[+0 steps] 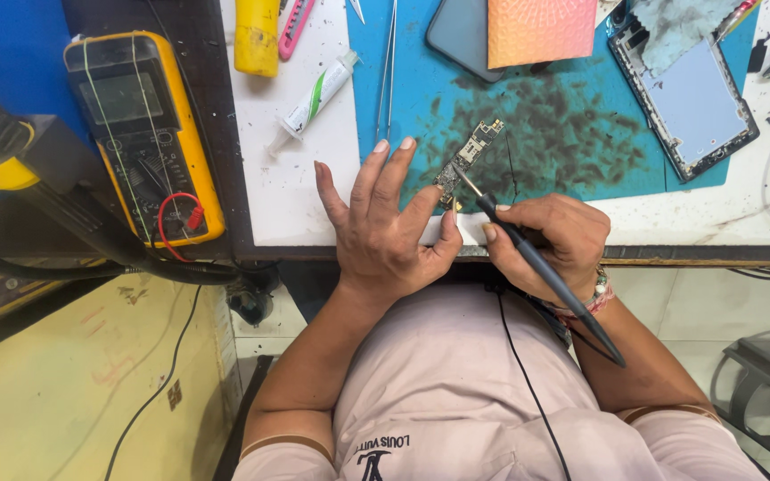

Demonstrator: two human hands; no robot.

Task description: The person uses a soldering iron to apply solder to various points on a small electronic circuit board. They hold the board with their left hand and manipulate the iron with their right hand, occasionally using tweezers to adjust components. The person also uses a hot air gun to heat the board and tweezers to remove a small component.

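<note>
the small circuit board [468, 160] lies on the blue mat [581, 134] just above the middle of the frame, its long axis slanting from lower left up to upper right. its lower end sits right at the fingertips of both hands, so the board runs up and away from the fingers toward the top of the picture. the left hand [383, 227] is the nearer one: it lies palm down over the white table [300, 191] edge, fingers spread wide, with the index fingertip and thumb resting beside the board's lower left end as if steadying it; whether they press on the board itself is hard to tell. the right hand [550, 240] sits lower right of the board, knuckles up, fingers curled and pinching a black soldering iron [536, 267] like a pen. the iron's metal tip points up and left and meets the board near its lower end, while the handle and cord trail down to the lower right across the wrist. around them: a yellow multimeter [140, 134] at upper left, a white syringe tube [318, 93] and tweezers [389, 62] above the left hand, and an opened phone frame [683, 98] at upper right.
</note>
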